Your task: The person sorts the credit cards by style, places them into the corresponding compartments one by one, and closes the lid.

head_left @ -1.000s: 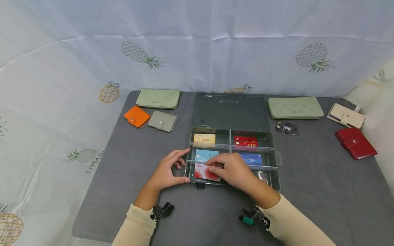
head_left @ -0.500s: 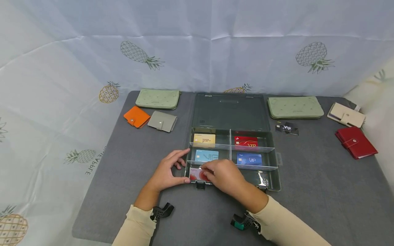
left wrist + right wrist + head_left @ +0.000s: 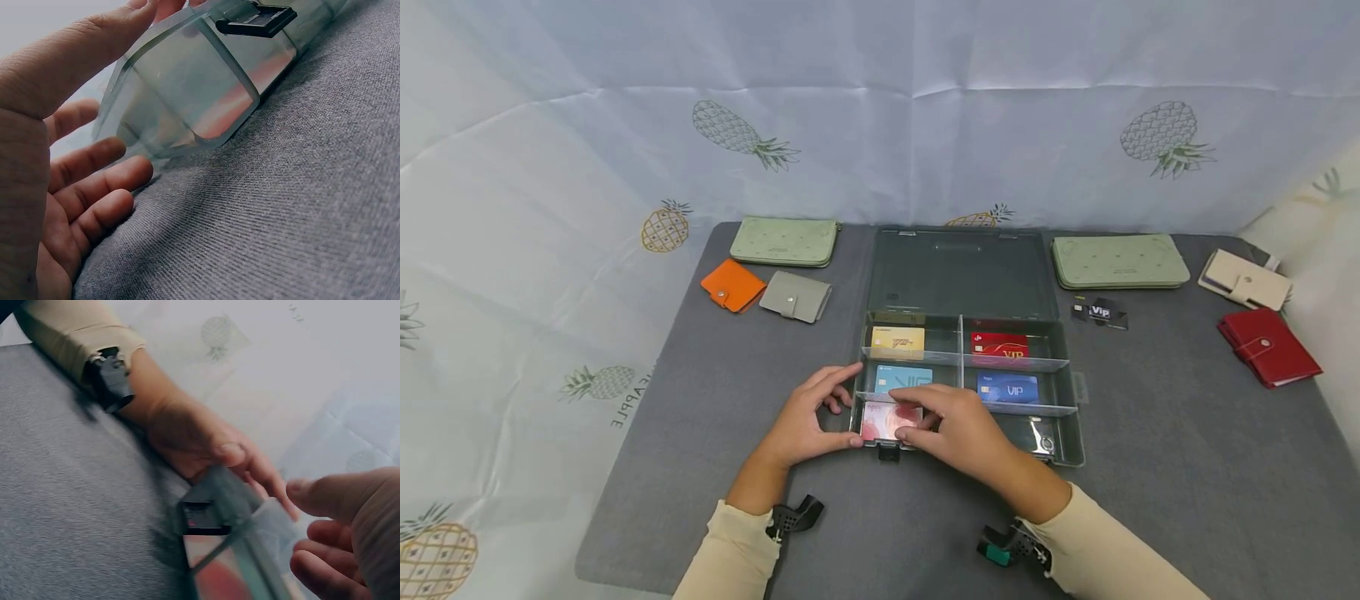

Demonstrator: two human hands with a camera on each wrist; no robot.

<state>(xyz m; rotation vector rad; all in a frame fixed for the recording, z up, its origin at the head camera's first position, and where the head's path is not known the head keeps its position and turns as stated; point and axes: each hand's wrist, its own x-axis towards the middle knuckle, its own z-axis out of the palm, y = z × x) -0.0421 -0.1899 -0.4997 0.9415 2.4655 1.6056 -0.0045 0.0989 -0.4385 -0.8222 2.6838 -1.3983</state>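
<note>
A grey see-through divided box (image 3: 1022,432) lies with its lid laid back. My left hand (image 3: 805,421) touches its left side, thumb at the front corner and index fingertip farther back; the left wrist view shows the other fingers loosely bent beside the wall. In the front left compartment lies a pink-and-red card (image 3: 878,421). My right hand (image 3: 962,425) is over that card's right end, hiding part of it. In the right wrist view its thumb and fingers (image 3: 319,494) stand apart with nothing between them. Behind the card, a light-blue card (image 3: 895,377) sits in the middle-left compartment.
Other compartments hold a gold card (image 3: 898,340), a red card (image 3: 1000,344) and a blue card (image 3: 1007,388). Green wallets (image 3: 1120,262), an orange card holder (image 3: 733,286), a grey one (image 3: 796,296), a cream one (image 3: 1243,279), a red one (image 3: 1270,346) and black cards (image 3: 1100,312) lie around.
The right hand lowered the pink-and-red card leftward into the front left compartment and let go of it, then drew slightly back to the right. The left hand stayed on the box.
</note>
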